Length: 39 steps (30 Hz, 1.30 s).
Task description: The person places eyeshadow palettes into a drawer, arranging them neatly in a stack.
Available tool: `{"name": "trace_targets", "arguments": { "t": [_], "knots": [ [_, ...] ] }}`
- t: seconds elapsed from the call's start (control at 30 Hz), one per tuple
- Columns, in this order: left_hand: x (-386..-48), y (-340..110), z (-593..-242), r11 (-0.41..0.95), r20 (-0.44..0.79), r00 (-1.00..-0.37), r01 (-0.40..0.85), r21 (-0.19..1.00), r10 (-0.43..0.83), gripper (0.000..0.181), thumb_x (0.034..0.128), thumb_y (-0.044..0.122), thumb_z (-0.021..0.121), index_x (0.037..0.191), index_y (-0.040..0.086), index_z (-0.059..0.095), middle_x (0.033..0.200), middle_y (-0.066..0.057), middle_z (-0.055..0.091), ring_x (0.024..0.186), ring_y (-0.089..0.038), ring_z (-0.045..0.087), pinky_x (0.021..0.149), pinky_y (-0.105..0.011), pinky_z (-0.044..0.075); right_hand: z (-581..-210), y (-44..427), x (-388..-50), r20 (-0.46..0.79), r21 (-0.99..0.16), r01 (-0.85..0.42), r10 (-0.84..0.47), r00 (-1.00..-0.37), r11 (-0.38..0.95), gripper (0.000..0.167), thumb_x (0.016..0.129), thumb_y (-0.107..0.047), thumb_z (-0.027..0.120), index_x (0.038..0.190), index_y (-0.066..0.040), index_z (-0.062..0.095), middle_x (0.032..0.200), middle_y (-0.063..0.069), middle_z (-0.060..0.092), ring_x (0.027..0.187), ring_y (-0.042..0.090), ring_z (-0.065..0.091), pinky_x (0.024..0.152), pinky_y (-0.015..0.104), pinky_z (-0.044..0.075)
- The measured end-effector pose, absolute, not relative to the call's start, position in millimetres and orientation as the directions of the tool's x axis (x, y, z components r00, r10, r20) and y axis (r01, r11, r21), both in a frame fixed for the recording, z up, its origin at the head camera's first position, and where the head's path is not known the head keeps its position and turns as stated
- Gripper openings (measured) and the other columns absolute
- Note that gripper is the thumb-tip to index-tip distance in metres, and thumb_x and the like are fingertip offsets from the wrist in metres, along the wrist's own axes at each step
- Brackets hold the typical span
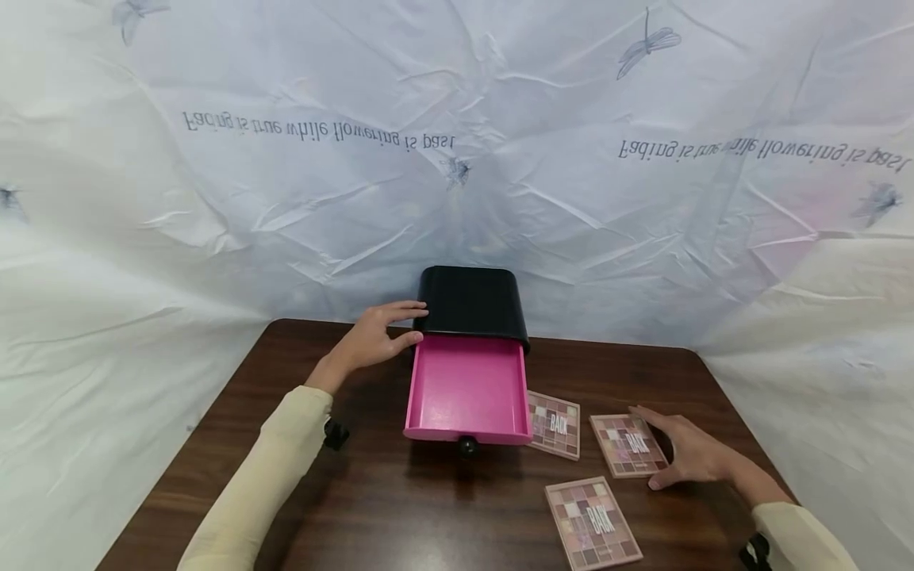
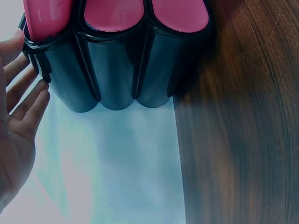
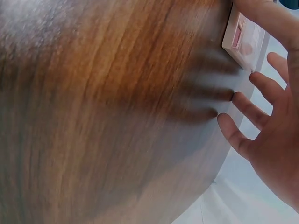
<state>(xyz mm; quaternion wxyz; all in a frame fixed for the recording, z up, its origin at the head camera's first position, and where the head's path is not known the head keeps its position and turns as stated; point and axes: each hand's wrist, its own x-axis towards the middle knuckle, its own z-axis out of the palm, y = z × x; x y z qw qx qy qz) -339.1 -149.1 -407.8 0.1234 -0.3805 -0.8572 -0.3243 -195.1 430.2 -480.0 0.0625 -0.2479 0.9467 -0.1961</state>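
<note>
A black drawer unit stands at the table's back, its pink top drawer pulled out and bare inside. My left hand rests against the unit's left side, fingertips on its upper edge and thumb near the front corner. The left wrist view shows that hand with extended fingers beside the black casing. On the right, my right hand spans the right end of a palette, thumb and forefinger at opposite edges. In the right wrist view the hand's fingers are spread beside the palette.
Another palette lies partly behind the drawer's right side, and one more lies nearer the front. The dark wooden table meets a pale printed cloth hanging behind and at both sides.
</note>
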Motion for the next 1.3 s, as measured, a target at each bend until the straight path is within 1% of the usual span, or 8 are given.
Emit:
{"name": "trace_targets", "arguments": {
  "t": [0.07, 0.23, 0.3, 0.43, 0.6, 0.77, 1.03, 1.3],
  "knots": [
    [-339.9, -149.3, -409.1, 0.494, 0.464, -0.675, 0.737, 0.460, 0.574, 0.047, 0.0990, 0.039, 0.068, 0.140, 0.017, 0.064, 0.148, -0.002, 0.057, 0.134, -0.025, 0.056, 0.107, -0.051, 0.047, -481.8, 431.7, -195.5, -0.029, -0.407, -0.439, -0.492, -0.870, 0.801, 0.118, 0.068, -0.055, 0.091, 0.155, 0.004, 0.038, 0.150, 0.029, 0.047, 0.130, 0.057, 0.046, 0.090, 0.072, 0.044],
    [-340.2, -148.6, -410.4, 0.485, 0.479, -0.665, 0.747, 0.455, 0.573, 0.047, 0.0989, 0.040, 0.068, 0.140, 0.017, 0.065, 0.148, -0.002, 0.058, 0.134, -0.025, 0.056, 0.106, -0.051, 0.049, -485.8, 433.3, -196.0, -0.003, -0.370, -0.468, -0.504, -0.863, 0.803, 0.113, 0.068, -0.055, 0.091, 0.152, 0.003, 0.043, 0.148, 0.024, 0.052, 0.128, 0.051, 0.051, 0.090, 0.062, 0.051],
    [-340.0, -148.2, -410.4, 0.484, 0.480, -0.666, 0.745, 0.459, 0.571, 0.047, 0.0987, 0.040, 0.068, 0.140, 0.017, 0.065, 0.147, -0.002, 0.058, 0.136, -0.025, 0.054, 0.107, -0.051, 0.047, -485.7, 433.0, -196.0, -0.003, -0.377, -0.465, -0.503, -0.864, 0.801, 0.111, 0.069, -0.052, 0.092, 0.152, 0.003, 0.043, 0.149, 0.025, 0.050, 0.128, 0.052, 0.050, 0.090, 0.063, 0.050],
    [-339.6, -147.2, -410.7, 0.483, 0.478, -0.668, 0.744, 0.462, 0.571, 0.047, 0.0986, 0.039, 0.069, 0.140, 0.017, 0.065, 0.147, -0.001, 0.058, 0.137, -0.025, 0.053, 0.109, -0.051, 0.046, -483.3, 431.9, -195.5, -0.063, -0.420, -0.405, -0.471, -0.880, 0.812, 0.111, 0.068, -0.048, 0.093, 0.154, 0.000, 0.041, 0.154, 0.030, 0.042, 0.128, 0.059, 0.041, 0.087, 0.072, 0.044],
    [-339.0, -146.7, -410.7, 0.482, 0.477, -0.668, 0.743, 0.464, 0.571, 0.046, 0.0989, 0.037, 0.069, 0.140, 0.016, 0.065, 0.147, -0.001, 0.058, 0.137, -0.024, 0.054, 0.109, -0.050, 0.046, -481.5, 430.5, -193.6, -0.112, -0.419, -0.351, -0.432, -0.895, 0.837, 0.110, 0.068, -0.049, 0.093, 0.154, -0.003, 0.043, 0.150, 0.028, 0.046, 0.125, 0.056, 0.041, 0.085, 0.070, 0.045],
    [-338.5, -146.7, -410.2, 0.478, 0.478, -0.667, 0.744, 0.467, 0.572, 0.046, 0.0988, 0.036, 0.070, 0.140, 0.015, 0.065, 0.147, -0.002, 0.059, 0.138, -0.025, 0.053, 0.110, -0.050, 0.045, -482.0, 430.5, -191.6, -0.085, -0.403, -0.352, -0.418, -0.904, 0.845, 0.107, 0.068, -0.050, 0.093, 0.152, -0.003, 0.045, 0.146, 0.028, 0.050, 0.126, 0.058, 0.044, 0.085, 0.069, 0.047],
    [-338.1, -147.1, -410.1, 0.486, 0.472, -0.680, 0.733, 0.477, 0.562, 0.046, 0.0985, 0.036, 0.070, 0.140, 0.016, 0.065, 0.147, -0.001, 0.058, 0.138, -0.024, 0.052, 0.111, -0.049, 0.045, -480.4, 429.3, -187.4, -0.011, -0.360, -0.325, -0.352, -0.936, 0.874, 0.102, 0.069, -0.054, 0.090, 0.149, -0.005, 0.050, 0.148, 0.035, 0.046, 0.128, 0.062, 0.044, 0.086, 0.073, 0.046],
    [-337.6, -148.8, -410.1, 0.487, 0.474, -0.679, 0.733, 0.475, 0.560, 0.046, 0.0984, 0.035, 0.070, 0.139, 0.016, 0.065, 0.147, -0.002, 0.058, 0.138, -0.024, 0.052, 0.110, -0.048, 0.045, -472.4, 427.8, -182.6, 0.053, -0.329, -0.291, -0.290, -0.956, 0.899, 0.108, 0.068, -0.058, 0.090, 0.151, -0.004, 0.047, 0.150, 0.036, 0.042, 0.130, 0.060, 0.043, 0.087, 0.072, 0.046]
  ]
}}
